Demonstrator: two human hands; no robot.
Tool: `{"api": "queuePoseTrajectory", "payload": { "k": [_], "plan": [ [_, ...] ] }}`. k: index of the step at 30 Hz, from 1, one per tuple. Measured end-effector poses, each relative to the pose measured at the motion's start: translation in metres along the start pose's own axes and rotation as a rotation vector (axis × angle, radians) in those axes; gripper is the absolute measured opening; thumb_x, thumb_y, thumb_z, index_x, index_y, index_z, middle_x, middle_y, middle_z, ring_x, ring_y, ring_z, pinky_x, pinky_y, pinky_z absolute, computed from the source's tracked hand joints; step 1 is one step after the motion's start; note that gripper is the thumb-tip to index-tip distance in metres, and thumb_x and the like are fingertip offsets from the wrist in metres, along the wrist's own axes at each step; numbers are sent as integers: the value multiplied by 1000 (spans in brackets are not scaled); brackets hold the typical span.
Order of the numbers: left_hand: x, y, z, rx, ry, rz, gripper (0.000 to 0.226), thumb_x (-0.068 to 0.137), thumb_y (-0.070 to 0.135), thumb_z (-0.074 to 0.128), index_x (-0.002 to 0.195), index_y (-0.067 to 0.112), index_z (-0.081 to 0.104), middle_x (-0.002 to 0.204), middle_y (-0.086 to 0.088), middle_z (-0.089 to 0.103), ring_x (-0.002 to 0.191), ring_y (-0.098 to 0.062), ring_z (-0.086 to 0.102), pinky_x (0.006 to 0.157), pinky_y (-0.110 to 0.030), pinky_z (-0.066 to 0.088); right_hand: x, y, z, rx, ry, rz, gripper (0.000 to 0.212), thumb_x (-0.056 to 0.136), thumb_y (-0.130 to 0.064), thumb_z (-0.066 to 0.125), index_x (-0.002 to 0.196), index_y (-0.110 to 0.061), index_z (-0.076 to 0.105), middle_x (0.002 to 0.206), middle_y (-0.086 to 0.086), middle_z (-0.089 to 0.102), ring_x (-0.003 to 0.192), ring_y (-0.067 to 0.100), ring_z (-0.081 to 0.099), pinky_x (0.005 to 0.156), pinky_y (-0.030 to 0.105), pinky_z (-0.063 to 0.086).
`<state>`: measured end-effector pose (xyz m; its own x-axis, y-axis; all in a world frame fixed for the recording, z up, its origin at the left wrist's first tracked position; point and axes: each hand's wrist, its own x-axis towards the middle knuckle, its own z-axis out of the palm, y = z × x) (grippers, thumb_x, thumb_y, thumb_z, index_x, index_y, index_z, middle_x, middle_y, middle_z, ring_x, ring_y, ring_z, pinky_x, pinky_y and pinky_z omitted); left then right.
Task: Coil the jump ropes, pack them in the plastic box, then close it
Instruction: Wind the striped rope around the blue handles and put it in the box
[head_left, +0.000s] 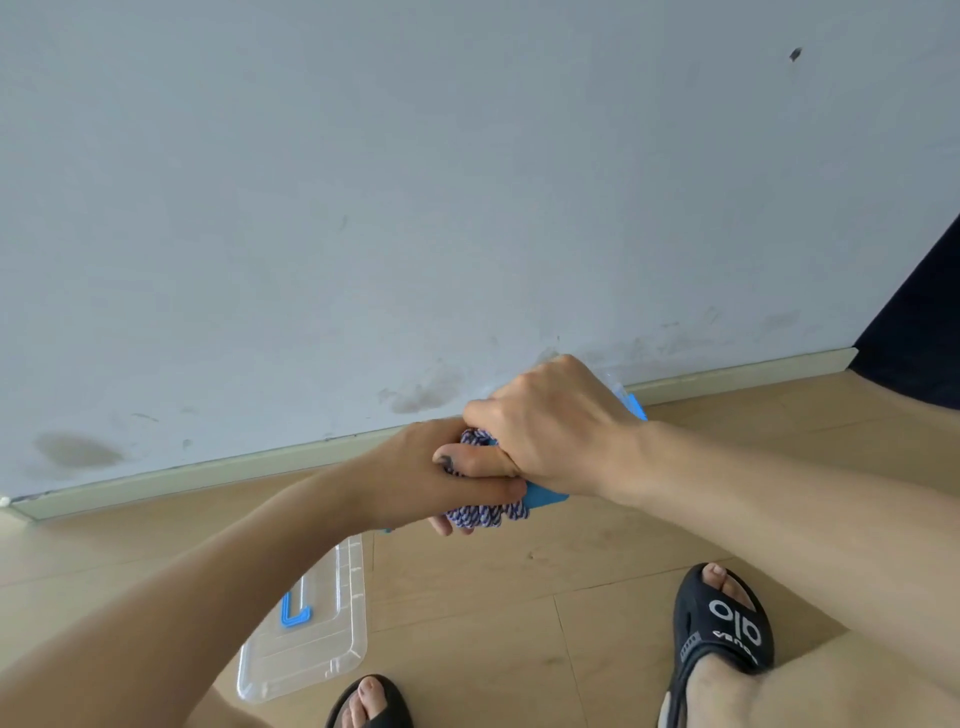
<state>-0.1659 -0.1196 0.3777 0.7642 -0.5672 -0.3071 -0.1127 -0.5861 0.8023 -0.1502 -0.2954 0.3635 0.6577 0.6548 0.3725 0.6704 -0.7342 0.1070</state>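
Observation:
Both hands meet over the floor near the wall. My left hand (441, 483) and my right hand (556, 431) are clenched around a bundled jump rope (483, 515) of blue-and-white braid. Under and behind the hands a clear plastic box (621, 391) with blue clips shows only in small parts; a blue part (545, 501) sticks out below my right hand. The box's clear lid (332, 639) with a blue handle lies flat on the floor at lower left, partly behind my left forearm.
A pale grey wall (415, 182) with a skirting board (182, 480) stands just beyond the hands. My two feet in black slippers (722, 629) rest on the wooden floor. A dark object (924, 332) fills the right corner.

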Motion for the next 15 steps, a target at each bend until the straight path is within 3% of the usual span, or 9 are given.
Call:
{"api": "queuePoseTrajectory", "payload": {
  "k": [4,8,12,15],
  "plan": [
    [0,-3,3,1,29,5,10,89,31,69,94,23,67,82,2,75,74,-27,72,57,-37,56,5,0,-2,153,-90,123,77,82,-78,9,71,-17,54,53,1,53,51,28,50,49,31,29],
    [3,-11,-3,371,84,6,19,84,45,67,77,30,57,71,7,65,63,-7,60,56,-21,42,12,14,-13,430,-154,277,65,79,-81,32,80,-22,59,68,-4,64,62,16,57,57,30,41],
    [3,-15,-5,498,44,5,28,82,52,64,82,25,59,72,4,65,65,-11,57,59,-29,45,17,32,-16,618,-56,417,45,89,-50,63,63,-14,54,49,-5,45,46,10,37,50,24,31],
    [2,-12,1,453,-1,56,23,82,57,61,83,34,58,71,5,65,62,-9,57,58,-28,46,20,28,-3,654,-65,469,44,88,-40,69,59,-13,52,46,-5,39,45,11,33,51,27,31]
  ]
}}
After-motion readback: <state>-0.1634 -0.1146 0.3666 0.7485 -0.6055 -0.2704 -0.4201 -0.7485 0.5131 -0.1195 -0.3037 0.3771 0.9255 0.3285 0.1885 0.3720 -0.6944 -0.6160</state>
